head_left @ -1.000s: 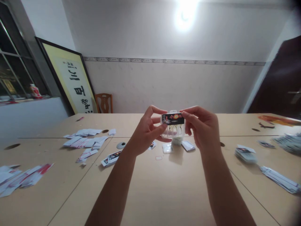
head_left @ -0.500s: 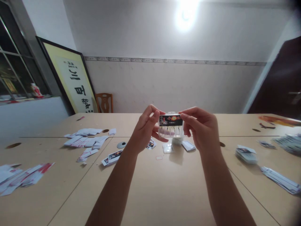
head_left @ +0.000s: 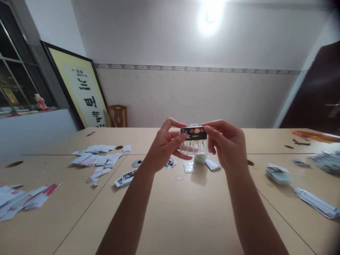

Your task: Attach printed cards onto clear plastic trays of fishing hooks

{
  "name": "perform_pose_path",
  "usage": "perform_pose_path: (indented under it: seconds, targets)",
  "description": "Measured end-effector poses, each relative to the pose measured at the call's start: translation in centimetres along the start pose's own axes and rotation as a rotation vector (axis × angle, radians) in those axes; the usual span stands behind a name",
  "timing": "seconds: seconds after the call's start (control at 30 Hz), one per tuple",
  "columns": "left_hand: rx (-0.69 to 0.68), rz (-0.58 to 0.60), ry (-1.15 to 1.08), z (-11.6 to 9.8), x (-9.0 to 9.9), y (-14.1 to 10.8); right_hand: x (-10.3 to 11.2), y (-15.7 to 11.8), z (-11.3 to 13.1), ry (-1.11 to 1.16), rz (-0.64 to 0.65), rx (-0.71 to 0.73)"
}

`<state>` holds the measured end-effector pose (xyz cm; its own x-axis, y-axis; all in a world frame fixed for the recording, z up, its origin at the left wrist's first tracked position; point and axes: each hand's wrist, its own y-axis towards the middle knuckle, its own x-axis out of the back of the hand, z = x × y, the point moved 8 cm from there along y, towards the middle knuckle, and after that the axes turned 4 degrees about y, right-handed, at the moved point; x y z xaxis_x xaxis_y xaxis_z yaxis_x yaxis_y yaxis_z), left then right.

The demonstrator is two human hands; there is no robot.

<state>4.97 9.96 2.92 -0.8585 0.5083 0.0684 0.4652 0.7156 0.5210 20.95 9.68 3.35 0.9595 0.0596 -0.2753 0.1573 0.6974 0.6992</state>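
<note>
A small clear plastic box (head_left: 195,148) is held up above the table between my two hands. Across its upper part lies a black label (head_left: 197,134) with orange and white print. Thin hook-like pieces show through the compartments below the label. My left hand (head_left: 166,145) is closed on the box's left side, its thumb on the label's left end. My right hand (head_left: 225,141) pinches the upper right corner, thumb at the label's right end. Beneath the hands, another clear box (head_left: 189,167) and a folded white slip (head_left: 212,164) lie on the table.
White paper strips (head_left: 97,159) spread over the table's left side, with printed labels (head_left: 126,178) nearer me. At right stand stacked clear boxes (head_left: 277,175), a bundle of white strips (head_left: 316,203) and a heap of packets (head_left: 328,162). A cable hole (head_left: 14,164) opens at far left.
My left thumb has shifted down and right, from the label's upper left edge onto its left end. The box has tilted slightly in my hands. Things on the table stay put.
</note>
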Motion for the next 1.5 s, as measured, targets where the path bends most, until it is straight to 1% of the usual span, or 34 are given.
perform_pose_path:
  seconds: [0.33,0.43,0.67,0.9,1.13,1.33,1.4,1.5]
  targets:
    - [-0.011,-0.074,0.033,-0.1,0.7,0.0,-0.9,-0.4,0.6,-0.065,0.129,-0.043]
    - [-0.007,-0.092,0.046,-0.1,0.8,0.0,-0.9,-0.4,0.6,-0.052,0.14,-0.05]
    - [0.01,-0.094,0.049,0.1,0.9,0.1,-0.6,-0.1,0.1,-0.021,0.105,-0.042]
    - [0.014,-0.046,0.101,0.0,0.2,0.0,0.2,0.2,-0.5,-0.041,0.001,-0.04]
    - [0.034,-0.042,0.112,0.1,0.1,-0.1,0.1,0.1,-0.6,0.005,-0.004,-0.076]
    - [0.04,-0.053,0.118,0.2,0.1,-0.1,0.1,0.1,-0.4,0.002,0.004,-0.064]
    - [0.039,-0.061,0.12,0.2,0.2,0.0,0.1,0.0,-0.1,-0.02,0.009,-0.034]
    - [0.03,-0.081,0.123,0.1,0.3,0.0,0.3,-0.3,1.2,-0.175,-0.058,0.117]
